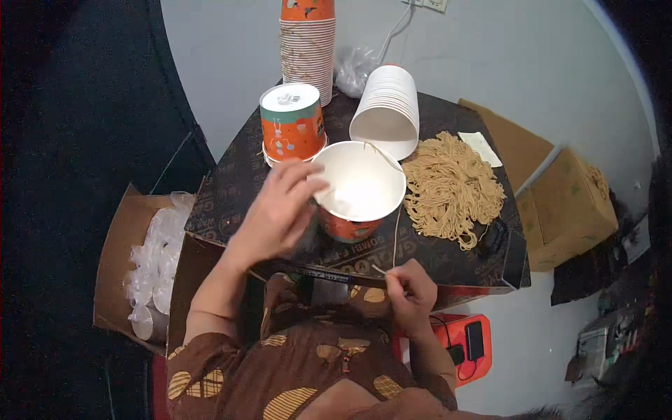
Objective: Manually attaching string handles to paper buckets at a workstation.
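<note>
A white-lined paper tub (360, 180) with an orange patterned outside stands upright near the table's front edge. My left hand (276, 210) is at its left rim, fingers apart and slightly blurred; I cannot tell whether they press on the wall. A thin beige cord (397, 234) lies over the tub's far right rim and runs down its right side to my right hand (411, 288). The right hand is closed, pinching the cord near its end at the table's front edge. A heap of similar beige cords (455, 187) lies right of the tub.
Behind stand an upside-down orange tub (290, 129), a tall tub stack (308, 59) and a tilted white stack (386, 105). A clear plastic bag (355, 70) sits by the wall. Cardboard boxes flank the dark table (231, 196): one box (115, 273) left, another (570, 210) right.
</note>
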A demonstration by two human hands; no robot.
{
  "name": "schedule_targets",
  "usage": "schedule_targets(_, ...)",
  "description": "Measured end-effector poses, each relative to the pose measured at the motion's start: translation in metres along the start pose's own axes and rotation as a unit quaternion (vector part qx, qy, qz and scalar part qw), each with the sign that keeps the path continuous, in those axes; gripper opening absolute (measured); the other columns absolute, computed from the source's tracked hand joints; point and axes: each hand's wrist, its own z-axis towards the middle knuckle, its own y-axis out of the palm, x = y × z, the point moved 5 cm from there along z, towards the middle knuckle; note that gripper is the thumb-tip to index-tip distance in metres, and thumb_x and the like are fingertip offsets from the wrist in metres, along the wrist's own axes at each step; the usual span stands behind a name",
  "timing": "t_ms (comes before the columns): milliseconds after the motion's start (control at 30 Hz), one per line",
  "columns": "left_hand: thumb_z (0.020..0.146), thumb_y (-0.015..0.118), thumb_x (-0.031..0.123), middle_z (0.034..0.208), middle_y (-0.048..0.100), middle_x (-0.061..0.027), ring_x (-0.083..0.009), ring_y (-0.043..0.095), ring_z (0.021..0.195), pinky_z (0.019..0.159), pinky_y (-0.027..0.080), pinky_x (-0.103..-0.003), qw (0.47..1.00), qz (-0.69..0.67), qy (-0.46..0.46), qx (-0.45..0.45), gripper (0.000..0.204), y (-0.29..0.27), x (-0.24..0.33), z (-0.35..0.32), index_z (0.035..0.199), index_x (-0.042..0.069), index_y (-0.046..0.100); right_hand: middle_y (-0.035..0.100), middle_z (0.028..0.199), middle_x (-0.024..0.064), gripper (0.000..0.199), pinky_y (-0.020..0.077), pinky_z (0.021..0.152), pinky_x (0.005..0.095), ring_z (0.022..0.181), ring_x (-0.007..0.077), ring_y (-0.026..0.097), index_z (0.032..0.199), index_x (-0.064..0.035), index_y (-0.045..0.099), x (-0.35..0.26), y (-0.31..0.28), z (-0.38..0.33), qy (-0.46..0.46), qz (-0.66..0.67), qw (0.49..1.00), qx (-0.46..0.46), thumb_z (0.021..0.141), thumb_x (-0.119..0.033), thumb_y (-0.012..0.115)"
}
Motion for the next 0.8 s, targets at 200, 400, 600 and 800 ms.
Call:
schedule_targets(200,0.073,0.076,0.002,0.134,0.055,-0.0151,-0.0437,0.041,0.134,0.115,0.03,-0.061,0.997,0.059,-0.002,-0.051,0.037,0.018,-0.02,-0.002,0.106,0.005,0.059,0.046,0.067,0.0021,0.015,0.0334,0.051,0.0241,0.056,0.0095,0.044,0.082,-0.0029,0.061,-0.002,0.009,0.009,-0.003,-0.017,0.999,0.039,0.081,0.011,0.065)
schedule_targets(400,0.071,0.078,-0.001,0.133,0.057,-0.0113,-0.0422,0.037,0.14,0.113,0.036,-0.056,0.995,-0.064,0.017,-0.079,0.028,0.033,-0.001,-0.006,0.09,0.006,0.059,0.051,0.069,0.0087,0.018,0.0407,0.052,0.0379,0.058,0.0275,0.052,0.08,-0.0054,0.058,-0.002,0.021,0.02,-0.075,-0.098,0.992,0.033,0.075,0.008,0.068)
schedule_targets(600,0.076,0.078,0.005,0.129,0.061,-0.0123,-0.0409,0.042,0.137,0.111,0.038,-0.052,0.994,-0.087,-0.012,-0.066,0.025,0.025,0.008,-0.005,0.095,0.004,0.062,0.049,0.068,0.0085,0.019,0.0408,0.055,0.039,0.059,0.0273,0.051,0.079,-0.0049,0.056,0.0,0.026,0.024,-0.057,-0.077,0.995,0.033,0.074,0.009,0.068)
schedule_targets(800,0.08,0.075,0.007,0.117,0.064,-0.0125,-0.0393,0.049,0.129,0.106,0.04,-0.051,0.995,-0.097,-0.021,-0.032,0.021,0.014,0.007,-0.001,0.095,0.003,0.062,0.05,0.068,0.0072,0.02,0.0405,0.055,0.0384,0.059,0.0268,0.051,0.077,-0.0052,0.055,-0.002,0.027,0.027,-0.066,-0.081,0.994,0.03,0.073,0.009,0.068)
